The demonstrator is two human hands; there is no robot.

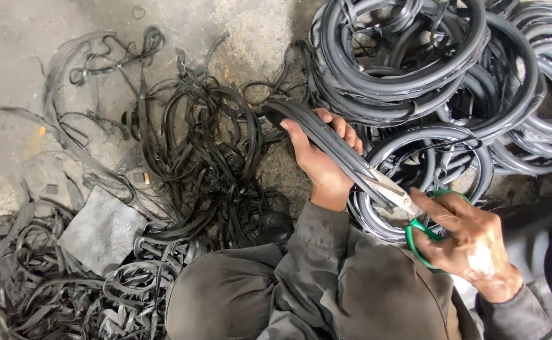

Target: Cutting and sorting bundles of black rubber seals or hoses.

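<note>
The left hand [323, 167] is closed around a black rubber strip [317, 129], with the fingers [345, 129] wrapped over its top and the thumb along the near side. The right hand [471, 242] holds a pair of scissors with green handles [414, 220], the fingers pushed through the loops; the blades lie against the strip just to the right of the left hand, and I cannot tell how far they are apart. The strip starts near the left hand and runs down toward the scissors.

The strip looks soft and bendable, not heavy, and it probably keeps its curve a little. Its surface seems smooth, maybe a bit slippery, so a firm hold close to the blades seems best.

Behind the strip, to its upper right, is a pile of black rubber rings [427, 69], stacked and overlapping, very near the hands. To the left of the strip a heap of thin cut scraps [188, 157] spreads over the concrete floor [18, 44], with a flat grey slab [103, 230] lying further left among them. Open floor is only far to the left of the strip; around the hands it is crowded.
</note>
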